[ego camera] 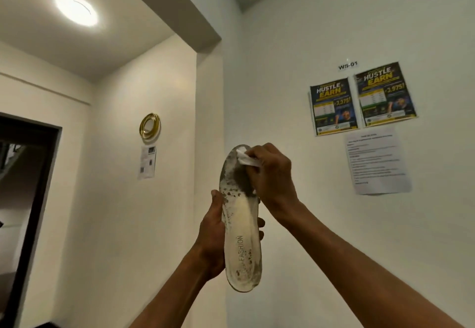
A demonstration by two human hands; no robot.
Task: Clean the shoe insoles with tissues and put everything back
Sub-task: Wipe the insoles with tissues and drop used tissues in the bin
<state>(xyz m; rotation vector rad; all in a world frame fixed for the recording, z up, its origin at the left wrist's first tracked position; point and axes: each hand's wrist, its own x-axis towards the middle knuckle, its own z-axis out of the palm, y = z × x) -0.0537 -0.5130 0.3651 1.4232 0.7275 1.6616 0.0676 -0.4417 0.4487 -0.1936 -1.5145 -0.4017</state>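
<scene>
A worn white insole (241, 227) with grey dirt patches and the word FASHION on it is held upright in front of the wall. My left hand (213, 235) grips its lower half from behind, thumb on the left edge, fingertips showing on the right edge. My right hand (270, 173) pinches a crumpled white tissue (245, 159) and presses it against the insole's upper end. The shoe itself is out of view.
A white wall corner runs just behind the insole. Two dark posters (359, 98) and a printed sheet (376, 160) hang on the right wall. A gold ring ornament (149, 125) hangs on the left wall, beside a dark doorway (23, 199).
</scene>
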